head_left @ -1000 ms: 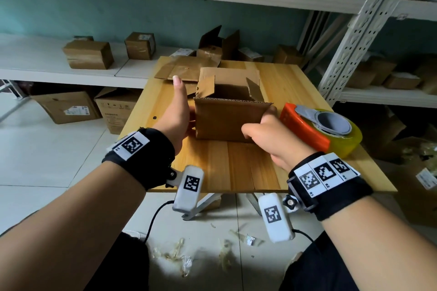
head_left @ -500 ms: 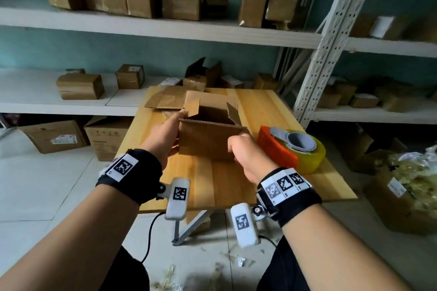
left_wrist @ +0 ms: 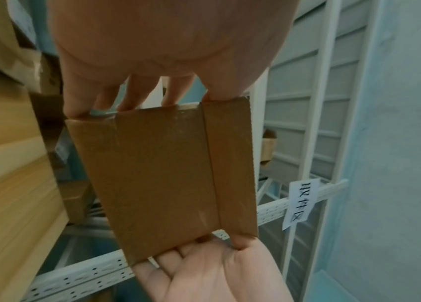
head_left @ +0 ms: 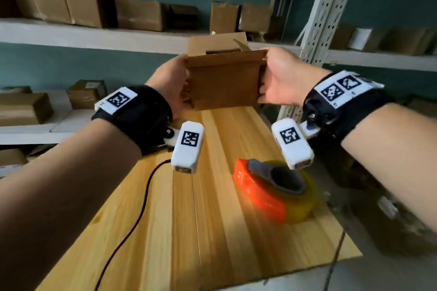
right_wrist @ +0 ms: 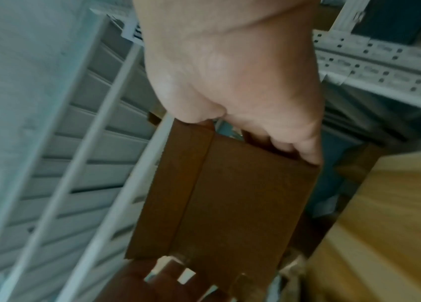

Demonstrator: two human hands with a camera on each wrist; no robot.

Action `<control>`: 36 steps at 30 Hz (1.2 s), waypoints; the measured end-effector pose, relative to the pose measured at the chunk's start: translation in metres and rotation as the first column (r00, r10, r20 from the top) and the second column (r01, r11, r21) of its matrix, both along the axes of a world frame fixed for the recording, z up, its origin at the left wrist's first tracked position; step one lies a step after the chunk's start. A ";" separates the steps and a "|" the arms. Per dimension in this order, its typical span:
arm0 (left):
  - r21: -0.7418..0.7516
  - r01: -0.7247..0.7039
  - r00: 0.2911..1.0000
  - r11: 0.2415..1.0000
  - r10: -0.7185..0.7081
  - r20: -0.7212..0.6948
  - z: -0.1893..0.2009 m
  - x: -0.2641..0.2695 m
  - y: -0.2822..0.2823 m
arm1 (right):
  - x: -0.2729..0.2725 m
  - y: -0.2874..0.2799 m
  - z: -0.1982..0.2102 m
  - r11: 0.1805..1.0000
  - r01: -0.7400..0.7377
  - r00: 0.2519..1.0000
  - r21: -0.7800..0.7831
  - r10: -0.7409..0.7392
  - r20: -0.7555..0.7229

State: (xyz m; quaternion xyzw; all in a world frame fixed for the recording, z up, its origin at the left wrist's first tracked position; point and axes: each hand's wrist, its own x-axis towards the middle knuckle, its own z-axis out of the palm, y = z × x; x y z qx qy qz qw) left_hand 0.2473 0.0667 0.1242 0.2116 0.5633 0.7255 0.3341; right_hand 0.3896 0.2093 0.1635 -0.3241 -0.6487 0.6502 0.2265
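Observation:
A small brown cardboard box (head_left: 224, 82) with its top flaps open hangs in the air above the far end of the wooden table (head_left: 212, 231). My left hand (head_left: 170, 85) grips its left side and my right hand (head_left: 281, 78) grips its right side. The left wrist view shows the box (left_wrist: 162, 177) from below, its taped bottom facing the camera, with my left fingers (left_wrist: 126, 96) at one end and my right hand (left_wrist: 211, 271) at the other. In the right wrist view my right hand (right_wrist: 243, 102) curls over the box (right_wrist: 224, 200) edge.
An orange tape dispenser (head_left: 272, 189) with a clear tape roll lies on the table at the right. A black cable (head_left: 132, 220) runs across the table's left part. White shelves (head_left: 94, 35) with several cardboard boxes stand behind, and a perforated metal upright (head_left: 324, 14) rises at the right.
Both hands have lifted the box off the table and raised it toward the shelves. The head view has tilted up and moved closer.

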 end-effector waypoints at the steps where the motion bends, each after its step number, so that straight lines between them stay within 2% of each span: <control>1: -0.007 0.021 1.000 1.000 -0.021 0.008 -0.009 -0.009 0.021 | -0.002 0.020 -0.006 1.000 -0.014 0.998 0.002 0.013 0.055; 5: -0.091 0.047 0.998 0.995 -0.043 0.049 -0.055 -0.036 0.098 | -0.016 0.097 -0.043 0.999 -0.050 0.976 -0.004 0.050 0.210; 10: -0.150 0.071 0.991 0.986 -0.052 0.125 -0.090 -0.062 0.170 | -0.040 0.160 -0.078 0.997 0.037 0.977 -0.062 -0.024 0.210; 14: -0.295 0.039 0.997 0.955 -0.018 0.074 -0.107 -0.082 0.215 | -0.062 0.202 -0.110 0.993 0.059 0.898 -0.103 -0.008 0.439; 18: -0.358 0.027 0.999 0.933 -0.032 -0.009 -0.110 -0.088 0.244 | -0.081 0.224 -0.115 0.996 0.069 0.857 -0.062 -0.028 0.515; 21: -0.367 0.004 1.000 0.930 -0.009 -0.011 -0.111 -0.088 0.250 | -0.091 0.231 -0.116 0.997 0.057 0.828 -0.046 -0.021 0.561; 27: -0.400 0.008 0.999 0.916 0.008 0.039 -0.111 -0.092 0.248 | -0.094 0.233 -0.123 0.988 0.152 0.867 -0.004 -0.131 0.481; 31: -0.390 0.043 0.999 0.920 -0.034 0.030 -0.112 -0.085 0.237 | -0.085 0.234 -0.121 0.989 0.148 0.876 -0.001 -0.130 0.464; 36: -0.391 0.037 0.998 0.920 -0.017 0.055 -0.111 -0.080 0.226 | -0.070 0.232 -0.118 0.978 0.202 0.876 -0.046 -0.159 0.455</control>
